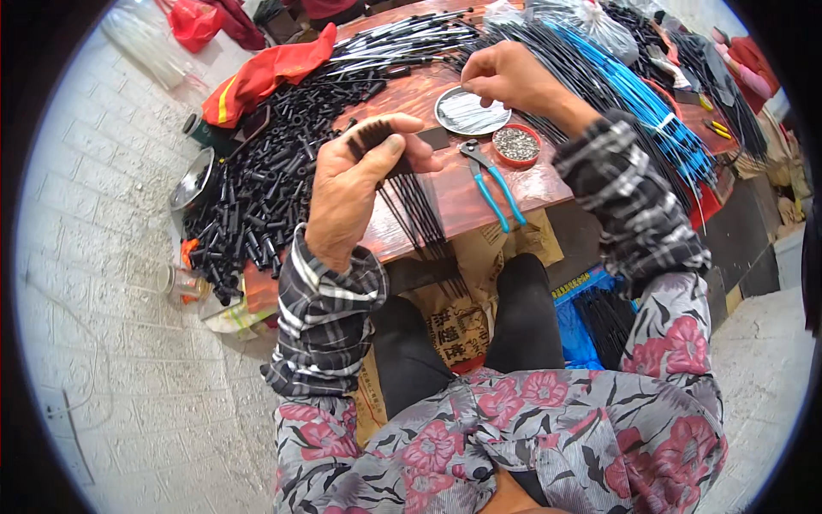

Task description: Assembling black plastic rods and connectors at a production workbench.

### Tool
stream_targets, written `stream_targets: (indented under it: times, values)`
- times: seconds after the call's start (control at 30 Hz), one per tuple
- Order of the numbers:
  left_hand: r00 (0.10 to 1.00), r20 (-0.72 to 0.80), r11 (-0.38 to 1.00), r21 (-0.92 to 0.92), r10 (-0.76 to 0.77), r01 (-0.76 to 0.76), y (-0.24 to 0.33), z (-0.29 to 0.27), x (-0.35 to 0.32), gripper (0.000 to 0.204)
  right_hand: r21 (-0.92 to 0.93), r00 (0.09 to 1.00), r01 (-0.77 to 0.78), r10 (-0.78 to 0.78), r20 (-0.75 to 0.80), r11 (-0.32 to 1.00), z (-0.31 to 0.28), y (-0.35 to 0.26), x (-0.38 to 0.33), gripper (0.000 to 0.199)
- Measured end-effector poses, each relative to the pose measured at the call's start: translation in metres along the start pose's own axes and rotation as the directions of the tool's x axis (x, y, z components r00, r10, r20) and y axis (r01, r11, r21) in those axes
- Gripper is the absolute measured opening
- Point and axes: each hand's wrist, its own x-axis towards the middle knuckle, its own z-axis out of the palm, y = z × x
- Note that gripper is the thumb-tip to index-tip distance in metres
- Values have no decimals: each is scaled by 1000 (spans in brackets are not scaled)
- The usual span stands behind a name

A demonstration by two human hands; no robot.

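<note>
While left hand [347, 193] grips bundle of black cables [409, 193] above table edge [479, 224], right hand [505, 79] pinches, fingers together, over round dish of thin pins [472, 110]. Red bowl [517, 144] just beside dish; blue-handled pliers [490, 180] lie between hands. Black tube heap [265, 176] crowds left. Blue cable bundles [634, 94] right. Brown printed sack [462, 321] hangs below table, between knees.

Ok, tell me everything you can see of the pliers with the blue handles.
The pliers lie flat on the reddish-brown wooden table, untouched by either hand. They have grey metal jaws, pointing toward the far left, and two long handles sleeved in light blue, spread slightly apart and reaching toward the table's near edge. They rest just below the round metal dish and beside the small red dish of tiny metal pieces. The left hand, gripping a bundle of black cords, is to their left.
</note>
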Motion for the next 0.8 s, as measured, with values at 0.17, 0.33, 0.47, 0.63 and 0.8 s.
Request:
stream_targets:
  times: [0.17,0.33,0.47,0.63,0.8]
  values:
    - [999,22,1000,-3,32,-31,-1,1,3,22,120,923,382,-386,9,916,-5,-67,-41,17]
    - [996,65,998,0,59,-59,-7,-2,6,24,-474,853,490,-514,89,731,-3,-84,-53,29]
    - [995,64,997,20,71,-72,-5,-3,4,24,-580,856,462,-510,91,672,3,-90,-54,34]
    - [993,86,996,30,82,-85,-6,-7,5,26,-587,841,476,-535,85,655,9,-96,-55,39]
    - [993,84,996,23,88,-90,-6,-4,5,26,-600,844,460,-532,66,654,8,-92,-57,38]
